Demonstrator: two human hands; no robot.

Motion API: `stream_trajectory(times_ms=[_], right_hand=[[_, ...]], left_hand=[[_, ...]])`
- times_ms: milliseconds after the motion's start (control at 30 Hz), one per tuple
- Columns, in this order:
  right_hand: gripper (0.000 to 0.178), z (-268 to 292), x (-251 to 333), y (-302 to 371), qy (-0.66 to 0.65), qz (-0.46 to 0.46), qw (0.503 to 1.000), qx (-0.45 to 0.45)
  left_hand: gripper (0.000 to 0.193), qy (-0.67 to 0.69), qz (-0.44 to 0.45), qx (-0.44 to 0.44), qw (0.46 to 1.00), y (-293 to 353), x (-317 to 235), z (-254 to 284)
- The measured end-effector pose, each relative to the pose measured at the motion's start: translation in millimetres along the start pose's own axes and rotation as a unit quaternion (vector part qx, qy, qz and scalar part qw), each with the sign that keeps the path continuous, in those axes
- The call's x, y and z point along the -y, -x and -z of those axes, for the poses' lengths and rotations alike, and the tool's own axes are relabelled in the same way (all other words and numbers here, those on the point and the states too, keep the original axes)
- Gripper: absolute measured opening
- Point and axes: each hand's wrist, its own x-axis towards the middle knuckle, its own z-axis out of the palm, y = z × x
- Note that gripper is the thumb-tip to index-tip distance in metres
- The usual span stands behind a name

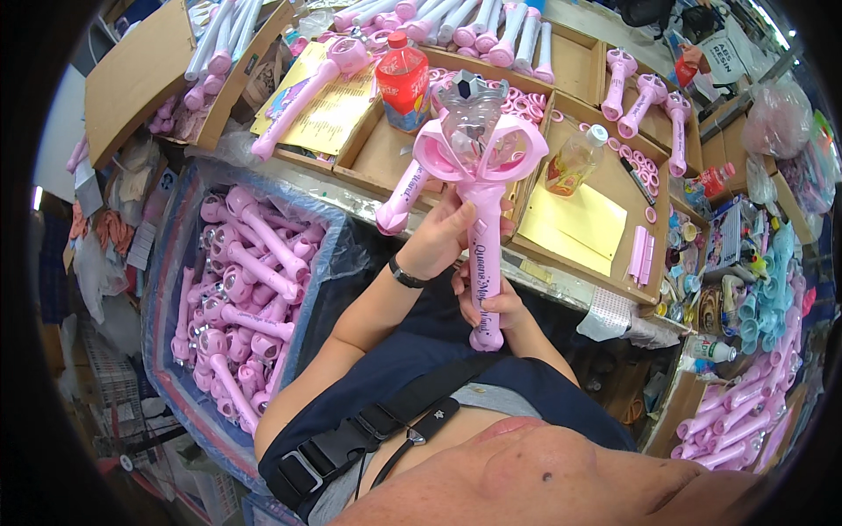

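Note:
A pink toy wand point(485, 241) stands nearly upright in front of me, with dark lettering down its handle. Its head has wide pink loops around a clear globe, topped by a silver crown-like piece. My left hand point(443, 238) is closed around the upper handle, just below the loops. Lower down, my right hand point(502, 309) grips the handle near its bottom end; some of its fingers are hidden behind the wand. Another pink wand handle point(403, 200) lies at the table edge beside my left hand.
A blue-edged bin point(162, 351) full of pink wands stands at left. Cardboard trays point(364, 153) on the table hold pink rings point(526, 105), a red-labelled bottle point(403, 83), a clear bottle point(574, 159) and yellow paper point(574, 223). More pink wand parts point(732, 425) lie at lower right.

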Motion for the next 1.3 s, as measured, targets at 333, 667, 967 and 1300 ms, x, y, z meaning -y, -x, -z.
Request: stream_trajectory(times_ms=[333,667,967,1300], right_hand=[[0.062,2,-4,1,0.004,-0.037,0.999,0.008],[0.066,-7,12,17,0.240,-0.084,0.964,-0.079],[0.073,-8,26,29,0.112,-0.102,0.984,-0.095],[0.056,-25,28,33,0.435,0.076,0.871,-0.217]], left_hand=[[0.083,0.055,-0.046,0.060,0.996,-15,-2,9],[0.070,0.121,-0.028,-0.056,0.991,-41,-33,27],[0.098,0.215,-0.170,0.012,0.962,-50,-45,32],[0.081,0.259,-0.130,-0.189,0.938,-50,-70,82]])
